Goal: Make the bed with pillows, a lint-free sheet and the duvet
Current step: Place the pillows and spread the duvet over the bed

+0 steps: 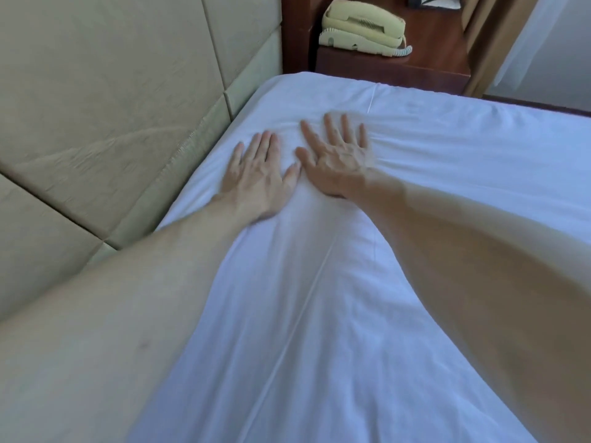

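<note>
A white sheet (447, 161) covers the mattress and fills most of the view, with a long crease running down its middle and small wrinkles near the head end. My left hand (256, 177) lies flat on the sheet close to the headboard side, fingers straight and spread. Beside it, my right hand (339, 155) presses flat on the sheet with its fingers spread, the two thumbs almost touching. Both bare forearms reach in from the bottom corners. No pillows or duvet are in view.
A padded beige headboard (112, 107) runs along the left edge of the bed. Past the far corner stands a dark wooden nightstand (399, 71) with a cream telephone (361, 30) on it. A brown curtain (492, 36) hangs at the top right.
</note>
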`<state>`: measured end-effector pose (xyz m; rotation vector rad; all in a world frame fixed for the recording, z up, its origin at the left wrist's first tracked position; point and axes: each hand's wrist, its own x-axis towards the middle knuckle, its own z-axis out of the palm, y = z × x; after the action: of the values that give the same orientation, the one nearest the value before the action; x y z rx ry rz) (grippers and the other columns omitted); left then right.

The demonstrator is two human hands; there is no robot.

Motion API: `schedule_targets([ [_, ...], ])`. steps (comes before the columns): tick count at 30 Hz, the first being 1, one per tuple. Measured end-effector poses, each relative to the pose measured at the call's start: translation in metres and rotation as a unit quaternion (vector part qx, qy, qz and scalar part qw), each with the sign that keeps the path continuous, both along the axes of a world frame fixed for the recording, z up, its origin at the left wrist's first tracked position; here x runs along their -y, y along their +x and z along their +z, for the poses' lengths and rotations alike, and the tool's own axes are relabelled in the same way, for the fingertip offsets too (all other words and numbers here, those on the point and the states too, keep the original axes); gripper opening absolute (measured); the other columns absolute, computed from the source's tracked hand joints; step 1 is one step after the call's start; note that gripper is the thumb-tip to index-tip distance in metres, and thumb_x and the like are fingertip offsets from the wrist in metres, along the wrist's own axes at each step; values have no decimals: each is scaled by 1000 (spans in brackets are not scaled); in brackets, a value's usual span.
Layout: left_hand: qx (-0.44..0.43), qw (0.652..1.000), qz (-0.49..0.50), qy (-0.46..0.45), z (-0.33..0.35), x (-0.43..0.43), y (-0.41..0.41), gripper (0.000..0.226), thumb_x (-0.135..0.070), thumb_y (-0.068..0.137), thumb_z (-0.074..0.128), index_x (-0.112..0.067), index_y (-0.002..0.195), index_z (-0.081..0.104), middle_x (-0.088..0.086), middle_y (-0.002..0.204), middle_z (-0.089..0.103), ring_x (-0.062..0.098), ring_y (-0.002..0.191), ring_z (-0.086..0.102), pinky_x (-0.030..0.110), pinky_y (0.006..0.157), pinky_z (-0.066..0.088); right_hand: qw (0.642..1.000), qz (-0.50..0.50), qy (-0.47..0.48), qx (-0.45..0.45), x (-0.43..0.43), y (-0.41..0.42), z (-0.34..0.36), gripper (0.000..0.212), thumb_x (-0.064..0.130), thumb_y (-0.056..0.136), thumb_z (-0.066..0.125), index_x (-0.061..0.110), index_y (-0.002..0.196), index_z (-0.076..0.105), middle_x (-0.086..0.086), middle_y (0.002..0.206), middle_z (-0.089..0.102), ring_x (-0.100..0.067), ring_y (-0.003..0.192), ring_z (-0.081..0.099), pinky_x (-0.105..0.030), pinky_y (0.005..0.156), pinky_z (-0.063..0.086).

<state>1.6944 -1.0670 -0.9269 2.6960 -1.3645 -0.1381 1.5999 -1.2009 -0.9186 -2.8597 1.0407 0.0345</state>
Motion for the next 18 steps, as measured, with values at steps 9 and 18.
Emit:
schedule_targets([
  [9,1,999,-44,-31,-6,47,51,61,-40,110,18,-13,164,10,0,172,5,11,157,1,36,127,-4,996,7,-37,75,32,29,-14,56,47,107,12,36,161,17,-2,170,15,-25,157,8,-49,126,3],
  [18,57,997,-30,-47,-17,43,46,62,-40,108,15,-13,164,9,0,172,7,11,158,0,45,127,-4,983,79,-45,157,-48,-53,16,45,34,99,40,19,140,50,-5,158,40,-23,150,30,-50,124,15],
])
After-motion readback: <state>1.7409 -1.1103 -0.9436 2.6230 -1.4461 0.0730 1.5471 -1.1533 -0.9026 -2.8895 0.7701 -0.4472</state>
